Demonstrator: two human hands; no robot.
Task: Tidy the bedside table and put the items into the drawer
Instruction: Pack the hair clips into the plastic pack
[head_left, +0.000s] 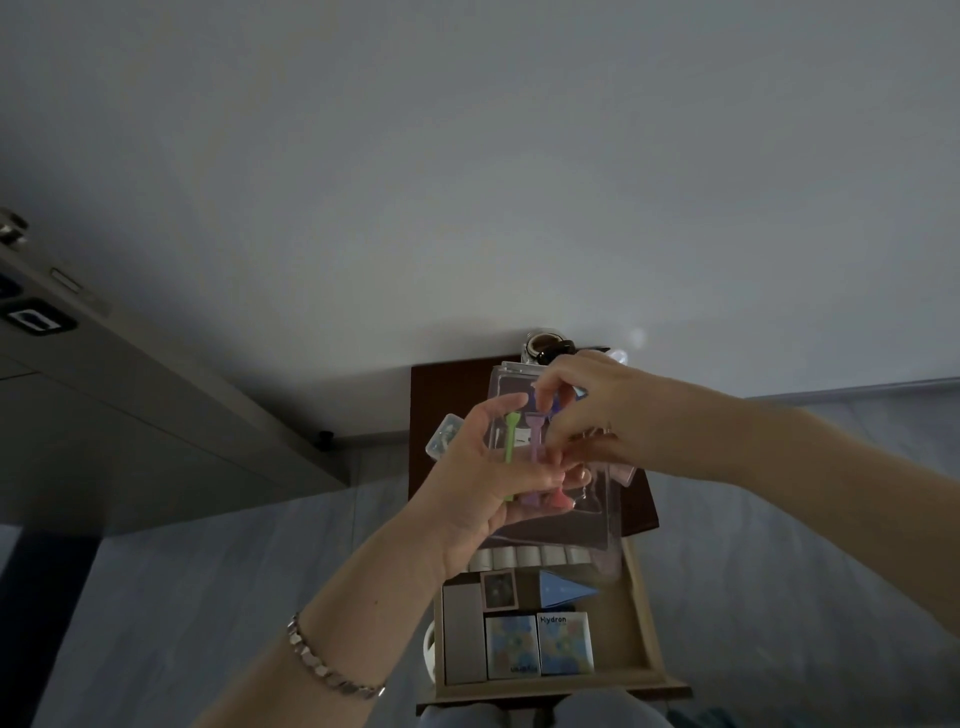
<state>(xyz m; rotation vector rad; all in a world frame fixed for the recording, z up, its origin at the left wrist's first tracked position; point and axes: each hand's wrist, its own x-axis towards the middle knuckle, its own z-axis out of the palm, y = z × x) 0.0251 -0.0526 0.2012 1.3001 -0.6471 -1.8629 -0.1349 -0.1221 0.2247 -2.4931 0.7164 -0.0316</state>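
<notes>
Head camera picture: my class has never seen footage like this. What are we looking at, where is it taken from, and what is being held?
There is no machine here: a person wears one camera on the head, looking down at their own two bare hands. The left hand, with a bracelet on its wrist, holds small coloured sticks, green, purple and pink. The right hand pinches at them from above. Behind the hands a clear plastic case lies on the dark bedside table. Below, the open drawer holds small boxes and a blue triangular packet.
</notes>
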